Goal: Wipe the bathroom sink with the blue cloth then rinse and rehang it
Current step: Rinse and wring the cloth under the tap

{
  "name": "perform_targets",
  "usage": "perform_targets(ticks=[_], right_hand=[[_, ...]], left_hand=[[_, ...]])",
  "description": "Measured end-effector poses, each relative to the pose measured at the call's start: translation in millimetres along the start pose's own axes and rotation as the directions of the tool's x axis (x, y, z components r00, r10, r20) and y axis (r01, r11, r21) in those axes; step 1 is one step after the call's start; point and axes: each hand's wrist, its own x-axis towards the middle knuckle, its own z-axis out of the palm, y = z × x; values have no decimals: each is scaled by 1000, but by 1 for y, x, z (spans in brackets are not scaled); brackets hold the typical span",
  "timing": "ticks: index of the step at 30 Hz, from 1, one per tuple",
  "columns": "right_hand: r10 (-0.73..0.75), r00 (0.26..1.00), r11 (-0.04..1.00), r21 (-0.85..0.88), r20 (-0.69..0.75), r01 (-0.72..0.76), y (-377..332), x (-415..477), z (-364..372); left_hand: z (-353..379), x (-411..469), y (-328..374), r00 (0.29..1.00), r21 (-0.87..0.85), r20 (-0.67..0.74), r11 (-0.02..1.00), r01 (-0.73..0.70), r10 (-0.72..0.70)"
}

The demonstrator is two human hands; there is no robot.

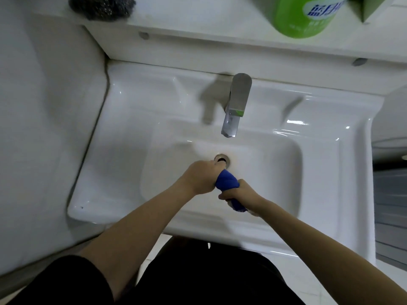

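Head view: our left hand and right hand each grip one end of the twisted blue cloth, fingers curled tight round it, over the sink, drain just beyond the left fingers, faucet farther beyond.

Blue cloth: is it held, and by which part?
The left hand grips the blue cloth at its far end, the right hand at its near end.
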Motion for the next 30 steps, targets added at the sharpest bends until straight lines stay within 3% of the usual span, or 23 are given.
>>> perform_targets(ticks=[3, 5, 8, 10, 11, 13, 15, 17, 19, 23, 27, 30], right_hand=[[-1, 1000, 994, -112, 3, 2, -4, -9, -6], [-55, 996, 975, -221, -69, 38, -12, -19, -9], [-220, 965, 929, -331, -144, 162, -28, -42, -10], [-335, 926, 911, -310, -172, 272, -39, -60, -10], [-387, 902, 903, -275, -192, 329, -45, -69, -11], [-475, 849, 877, -210, -231, 433, -60, -87, -13], [-541, 801, 841, -188, -258, 507, -74, -101, -13], [-582, 766, 814, -201, -274, 546, -84, -114, -10], [-627, 742, 779, -214, -236, 589, -89, -126, -5], [-666, 723, 744, -82, -183, 663, -91, -147, 9], [-642, 695, 764, -193, -325, 616, -83, -145, 28], [-619, 680, 778, -185, -392, 601, -71, -144, 51]], left_hand=[[-6, 3, 1, 1000, -172, -7, 985, -7, 6], [-15, -1, 4, 999, -339, -14, 940, 38, -46], [-37, -18, 15, 983, -547, -66, 830, 110, -174], [-54, -33, 24, 946, -672, -155, 733, 109, -283], [-63, -40, 28, 919, -761, -176, 640, 101, -353], [-84, -50, 38, 882, -936, -108, 347, 66, -458], [-101, -55, 47, 890, -998, -44, 52, -22, -454], [-118, -59, 61, 910, -989, -64, -93, -112, -409], [-132, -63, 77, 891, -984, -128, -60, -170, -435], [-140, -73, 93, 823, -972, -235, 137, -191, -518], [-128, -94, 94, 861, -962, -253, 209, -175, -442], [-113, -114, 94, 887, -956, -251, 245, -164, -387]])
